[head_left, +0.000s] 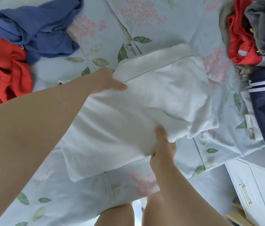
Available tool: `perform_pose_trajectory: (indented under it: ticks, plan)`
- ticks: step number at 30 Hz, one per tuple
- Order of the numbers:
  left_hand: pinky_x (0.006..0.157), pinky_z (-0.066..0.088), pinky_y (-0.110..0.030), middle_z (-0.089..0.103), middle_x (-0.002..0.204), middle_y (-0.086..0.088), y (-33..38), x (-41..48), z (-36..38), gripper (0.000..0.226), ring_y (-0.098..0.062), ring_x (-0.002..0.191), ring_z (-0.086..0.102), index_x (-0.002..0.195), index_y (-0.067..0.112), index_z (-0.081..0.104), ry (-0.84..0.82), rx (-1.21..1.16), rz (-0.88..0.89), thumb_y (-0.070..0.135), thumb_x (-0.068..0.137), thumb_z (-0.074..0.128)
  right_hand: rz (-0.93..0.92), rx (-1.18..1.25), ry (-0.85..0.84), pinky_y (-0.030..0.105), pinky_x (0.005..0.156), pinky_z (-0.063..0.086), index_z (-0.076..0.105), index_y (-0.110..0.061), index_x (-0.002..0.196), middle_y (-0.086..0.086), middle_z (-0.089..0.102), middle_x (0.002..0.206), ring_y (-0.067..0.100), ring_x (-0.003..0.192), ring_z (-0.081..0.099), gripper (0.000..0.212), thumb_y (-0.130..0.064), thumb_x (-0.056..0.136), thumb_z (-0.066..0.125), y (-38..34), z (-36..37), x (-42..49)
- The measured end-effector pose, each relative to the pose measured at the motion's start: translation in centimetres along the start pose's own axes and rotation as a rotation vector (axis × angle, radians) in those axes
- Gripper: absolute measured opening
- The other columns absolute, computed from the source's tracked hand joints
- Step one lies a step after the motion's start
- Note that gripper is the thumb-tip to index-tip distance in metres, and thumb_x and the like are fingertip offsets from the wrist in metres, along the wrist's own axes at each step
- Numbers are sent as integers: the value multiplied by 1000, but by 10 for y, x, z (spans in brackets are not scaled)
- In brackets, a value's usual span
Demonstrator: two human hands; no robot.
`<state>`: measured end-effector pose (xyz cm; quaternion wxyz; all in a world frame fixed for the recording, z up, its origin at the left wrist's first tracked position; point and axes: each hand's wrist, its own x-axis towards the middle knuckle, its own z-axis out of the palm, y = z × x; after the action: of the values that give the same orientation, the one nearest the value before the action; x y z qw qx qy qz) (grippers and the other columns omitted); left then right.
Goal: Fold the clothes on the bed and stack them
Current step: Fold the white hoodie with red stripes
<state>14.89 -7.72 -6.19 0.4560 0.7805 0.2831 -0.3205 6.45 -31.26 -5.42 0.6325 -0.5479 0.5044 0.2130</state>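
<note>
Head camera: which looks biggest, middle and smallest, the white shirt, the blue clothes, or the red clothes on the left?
1. white shirt, though it may be nearer the camera.
2. blue clothes.
3. red clothes, partly cut off by the picture's edge.

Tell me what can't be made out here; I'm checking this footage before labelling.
Head view only:
Fingers of the left hand and right hand: hidden under the white garment they grip.
The stack: cut off by the right edge.
The red garment: cut off by the left edge, type unclear.

Pale blue floral bedsheet, white drawer unit at lower right, 2 gold handles, soft even light
</note>
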Motion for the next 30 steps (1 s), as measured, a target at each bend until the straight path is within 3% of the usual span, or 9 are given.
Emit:
perform_pose_trajectory:
  ticks: [6,10,13,16,20,22,25,27,30]
  plan:
    - [73,52,-31,70,96,-2,-2,-41,-5,26,-23,86,66,102,20,65,-137,-391,-196,24,78,74,-82,-91,-88,39,79,55,62,-26,95,-1,68,93,20,85,65,22,-18,78,73,-42,-4,4]
    - [70,57,-31,74,88,-3,9,-69,-14,22,-20,75,69,91,19,69,-137,-692,-209,39,86,63,-190,-136,-205,36,76,55,61,-29,96,-4,68,94,18,87,65,23,-16,79,71,-76,-8,-7]
    - [68,58,-30,74,86,-3,27,-85,-28,20,-19,73,70,87,17,70,-42,-850,-115,35,88,61,-256,-149,-287,38,79,56,62,-29,99,-1,69,101,21,91,66,25,-15,80,70,-111,4,-20]
    - [68,58,-27,74,88,2,52,-103,-44,11,-17,79,70,96,19,66,118,-955,63,25,92,58,-340,-117,-408,39,73,58,64,-19,110,5,71,102,24,89,68,33,-8,79,69,-157,24,-33]
    - [89,52,-30,69,103,3,72,-134,-59,16,-15,98,65,105,20,62,311,-1101,344,13,94,54,-590,-157,-598,36,73,57,64,-19,101,-1,73,90,17,80,70,27,-1,80,65,-217,42,-64]
    - [91,52,-33,70,101,3,75,-154,-58,18,-16,99,65,104,21,62,390,-1164,412,14,88,57,-713,-172,-682,32,73,56,62,-19,101,-6,73,89,14,83,70,26,-1,82,64,-234,44,-84]
    - [81,51,-24,72,90,15,70,-182,-40,15,-6,92,65,101,26,59,506,-1226,446,16,92,53,-845,-213,-796,24,73,53,61,-22,98,-13,73,85,7,84,68,20,-5,88,61,-241,37,-107]
    - [79,52,-21,72,94,17,53,-194,-18,16,-1,92,66,105,28,58,538,-1221,435,21,91,55,-890,-281,-827,24,76,53,61,-24,99,-15,72,88,6,87,67,20,-7,89,60,-236,26,-107]
    - [85,51,-27,73,93,15,9,-201,23,29,-2,89,68,104,25,62,557,-1248,266,29,76,69,-827,-474,-812,31,81,52,62,-23,101,-11,71,93,10,90,65,22,-5,88,60,-209,4,-80]
